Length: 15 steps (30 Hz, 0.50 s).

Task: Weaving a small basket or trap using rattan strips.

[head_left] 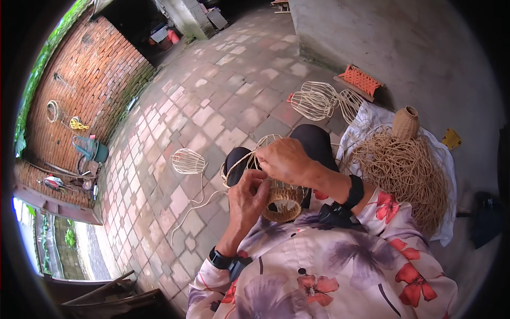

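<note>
In my lap lies a partly woven basket (280, 213), a pale wire frame with tan cord woven round its near, open end. My left hand (247, 195) is closed against the left side of the frame, thumb and fingers bent together. Above it my right hand (286, 159) pinches a length of tan twisted cord (237, 164), which loops out to the left by my knee. The fingertips of the right hand are partly hidden by the hand itself.
To the right, a big heap of loose tan cord (401, 173) lies on a white cloth (449, 196), beside a finished woven vase (406, 122). Bare wire frames (313, 101) stand farther off near an orange woven stool (361, 81). Another wire frame (187, 161) sits on the paving at left.
</note>
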Each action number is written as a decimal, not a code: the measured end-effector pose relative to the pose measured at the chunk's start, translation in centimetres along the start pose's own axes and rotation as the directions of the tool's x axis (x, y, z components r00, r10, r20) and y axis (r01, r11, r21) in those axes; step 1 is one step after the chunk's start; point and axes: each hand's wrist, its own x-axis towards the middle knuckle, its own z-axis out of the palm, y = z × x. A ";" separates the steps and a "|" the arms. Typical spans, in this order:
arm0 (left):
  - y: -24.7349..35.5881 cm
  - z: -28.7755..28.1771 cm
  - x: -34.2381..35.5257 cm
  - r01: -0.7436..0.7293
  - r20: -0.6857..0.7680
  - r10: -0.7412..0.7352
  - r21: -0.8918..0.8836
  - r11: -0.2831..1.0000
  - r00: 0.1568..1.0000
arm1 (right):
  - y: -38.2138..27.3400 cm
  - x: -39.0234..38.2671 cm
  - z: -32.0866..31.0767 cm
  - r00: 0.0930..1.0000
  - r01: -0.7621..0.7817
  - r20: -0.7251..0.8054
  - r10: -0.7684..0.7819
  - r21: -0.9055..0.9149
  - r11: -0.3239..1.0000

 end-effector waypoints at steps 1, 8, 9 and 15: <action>0.1 0.0 0.0 -0.001 0.005 0.001 -0.001 1.000 1.000 | -0.2 0.0 0.2 1.000 -0.017 0.022 0.019 -0.099 0.995; 0.9 -0.3 0.6 0.039 0.031 -0.038 -0.032 0.999 0.999 | 0.7 -1.8 0.6 0.980 -0.103 -0.131 0.148 0.298 0.949; 1.1 -0.4 0.6 0.057 0.034 -0.057 0.016 0.998 0.998 | 0.7 -2.3 0.1 0.980 -0.104 -0.131 0.148 0.300 0.948; -1.5 0.2 0.7 0.153 -0.005 -0.185 -0.539 0.828 0.983 | 1.3 -3.7 -2.2 0.977 -0.202 0.107 0.182 0.724 0.660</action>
